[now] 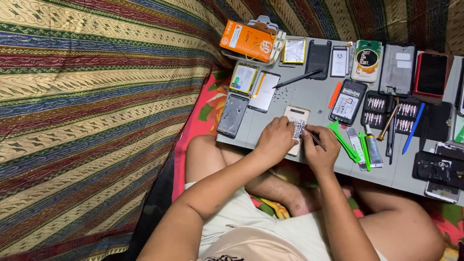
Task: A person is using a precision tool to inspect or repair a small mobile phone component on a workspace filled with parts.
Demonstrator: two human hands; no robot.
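Note:
An opened phone (297, 118) with a pale gold frame lies near the front edge of a grey work table (314, 99). My left hand (275, 140) rests on its lower left side and holds it down. My right hand (316, 147) grips a thin dark tool (315, 139) whose tip sits on the phone's exposed inside. Both forearms reach in from below, over my crossed legs.
Phone parts lie about: a grey frame (233, 116), a screen panel (264, 92), a battery (244, 77), an orange box (247, 41), tweezers (297, 78), another opened phone (348, 102), green pry tools (344, 140), a glue tube (373, 151), a screwdriver bit case (391, 113). A striped cloth (96, 121) covers the left.

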